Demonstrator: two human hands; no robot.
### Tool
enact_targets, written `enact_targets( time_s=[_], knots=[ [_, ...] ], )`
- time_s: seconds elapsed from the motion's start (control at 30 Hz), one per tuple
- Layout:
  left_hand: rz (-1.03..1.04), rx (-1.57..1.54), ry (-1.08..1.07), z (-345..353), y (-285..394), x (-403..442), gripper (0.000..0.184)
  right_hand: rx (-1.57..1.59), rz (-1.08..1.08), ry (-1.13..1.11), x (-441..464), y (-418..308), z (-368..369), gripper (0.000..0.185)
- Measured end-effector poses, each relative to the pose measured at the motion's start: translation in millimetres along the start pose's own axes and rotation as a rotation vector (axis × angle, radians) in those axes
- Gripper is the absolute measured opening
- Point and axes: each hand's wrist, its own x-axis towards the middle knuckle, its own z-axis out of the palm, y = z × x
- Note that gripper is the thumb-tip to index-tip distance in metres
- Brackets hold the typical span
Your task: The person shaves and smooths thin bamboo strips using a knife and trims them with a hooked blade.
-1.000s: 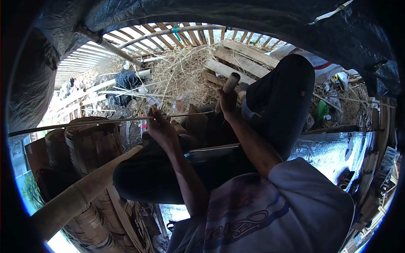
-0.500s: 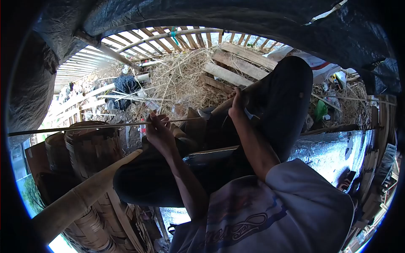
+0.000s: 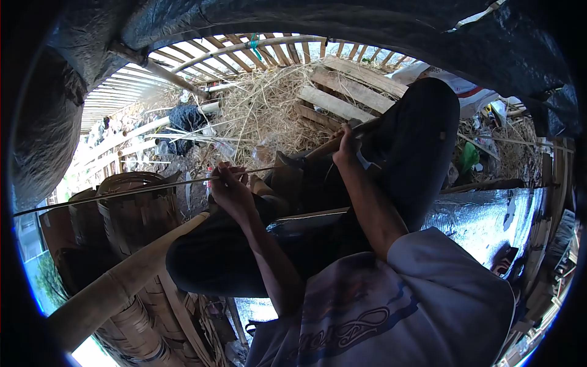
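Observation:
My left hand (image 3: 232, 188) pinches a long thin bamboo strip (image 3: 128, 194) that reaches from the far left across to my lap. My right hand (image 3: 347, 147) is closed around the long wooden handle (image 3: 321, 149) of what looks like a knife; its short grey blade (image 3: 291, 160) shows dimly at the left end. The strip's right end runs up close to the blade, over a dark brown pad (image 3: 287, 180) on my leg. Whether the blade touches the strip I cannot tell.
A thick bamboo pole (image 3: 122, 281) slants beside my left knee. Woven bamboo baskets (image 3: 137, 211) stand at the left. Ahead lie dry shavings (image 3: 260, 113) and a slatted wooden pallet (image 3: 348, 92), with a slatted bamboo fence (image 3: 293, 52) behind. Dark sheeting (image 3: 293, 18) hangs overhead.
The strip's far left end has dropped, so the strip slopes more. My hands stay in nearly the same places, and the view has shifted slightly.

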Motion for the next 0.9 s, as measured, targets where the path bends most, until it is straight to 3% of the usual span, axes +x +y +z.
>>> enact_targets(
  time_s=[0.17, 0.27, 0.47, 0.67, 0.77, 0.9],
  knots=[
    [-0.018, 0.065, -0.006, -0.8, 3.0, -1.3, 0.029, -0.107, -0.036, 0.162, -1.5, 0.5, 2.9, 0.016],
    [-0.037, 0.067, -0.015, -6.0, 1.7, -1.8, 0.03, -0.112, -0.052, 0.16, 64.4, 39.4, -29.7, 0.017],
    [-0.11, 0.043, 0.005, -9.0, 1.7, -4.2, 0.029, -0.094, 0.078, 0.26, 28.0, 20.4, -16.0, 0.022],
    [-0.147, 0.013, 0.057, -7.1, 1.8, -3.1, 0.028, -0.033, 0.078, 0.152, 10.1, 33.9, -6.0, 0.018],
    [-0.156, 0.002, 0.078, -6.9, 0.0, -3.4, 0.027, -0.021, 0.018, 0.281, 34.9, 42.6, -19.7, 0.017],
    [-0.146, -0.015, 0.1, -6.3, -1.0, -1.8, 0.024, -0.069, 0.08, 0.221, 23.7, 28.9, -17.3, 0.019]
  ],
)
